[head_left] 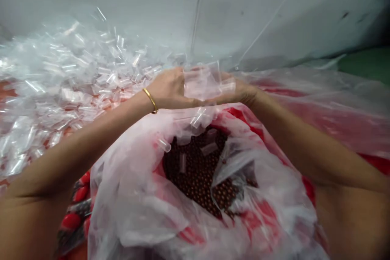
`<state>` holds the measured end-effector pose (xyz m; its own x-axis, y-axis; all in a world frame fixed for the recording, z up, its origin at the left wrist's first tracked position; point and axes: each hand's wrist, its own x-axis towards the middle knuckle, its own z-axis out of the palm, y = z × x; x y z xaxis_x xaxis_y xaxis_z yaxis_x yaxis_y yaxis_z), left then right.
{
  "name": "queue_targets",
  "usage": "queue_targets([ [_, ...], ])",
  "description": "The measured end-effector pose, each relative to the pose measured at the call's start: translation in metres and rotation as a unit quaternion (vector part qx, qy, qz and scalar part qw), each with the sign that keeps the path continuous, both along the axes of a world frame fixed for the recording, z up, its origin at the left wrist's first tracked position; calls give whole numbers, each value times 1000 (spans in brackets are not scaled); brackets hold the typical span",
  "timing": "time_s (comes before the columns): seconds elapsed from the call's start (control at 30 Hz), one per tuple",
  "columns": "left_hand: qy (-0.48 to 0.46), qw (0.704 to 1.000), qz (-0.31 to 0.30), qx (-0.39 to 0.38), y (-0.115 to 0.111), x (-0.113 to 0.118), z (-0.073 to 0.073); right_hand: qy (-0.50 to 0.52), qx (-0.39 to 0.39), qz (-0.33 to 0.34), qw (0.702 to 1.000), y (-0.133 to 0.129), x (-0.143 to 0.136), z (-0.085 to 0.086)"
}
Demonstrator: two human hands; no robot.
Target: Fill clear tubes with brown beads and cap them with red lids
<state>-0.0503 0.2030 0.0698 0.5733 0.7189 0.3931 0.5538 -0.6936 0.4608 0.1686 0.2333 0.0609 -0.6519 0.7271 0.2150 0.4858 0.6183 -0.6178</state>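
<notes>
My left hand (170,89), with a gold bangle (149,99) at its wrist, and my right hand (237,91) are cupped together above the far rim of a plastic bag (131,195). Between them they hold a cluster of short clear plastic tubes (201,83), partly blurred. Inside the bag lie many small round brown beads (191,178). A few more clear tubes (209,148) are on or over the beads, and one tube (163,144) is at the bag's left rim. The undersides of my fingers are hidden.
A large heap of loose clear tubes (70,73) spreads to the left on an orange-red surface. A pale wall or panel (146,4) stands behind. Red and clear plastic sheeting (323,118) lies right, and red-and-black patterned cloth (71,221) shows at lower left.
</notes>
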Motion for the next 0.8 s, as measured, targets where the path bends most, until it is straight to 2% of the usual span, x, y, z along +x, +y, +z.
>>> queue_targets([
  [0.1, 139, 984, -54, 94, -32, 13, -12, -94, 98, -34, 990, -40, 4, -8],
  [0.2, 224, 960, -94, 136, -53, 20, -41, -254, 212, -94, 939, -66, 1, -32],
  [0.27, 259, 950, -111, 135, -63, 20, -60, -309, 250, -119, 910, -78, -2, -49],
  [0.37, 301, 936, -150, 103, -76, 18, -77, -326, 274, -103, 899, -96, -4, -59],
  [0.47, 306, 929, -188, 84, -91, 17, -79, -294, 294, -85, 906, -122, -1, -53],
  [0.57, 305, 925, -189, 128, -113, 22, -73, -288, 284, -75, 912, -157, 8, -49],
  [0.67, 329, 911, -192, 159, -141, 33, -73, -351, 202, -32, 914, -192, 20, -59],
  [0.73, 344, 906, -207, 136, -156, 43, -79, -396, 145, -19, 907, -209, 28, -68],
  [0.8, 376, 898, -210, 92, -162, 49, -86, -427, 116, -33, 896, -220, 36, -72],
])
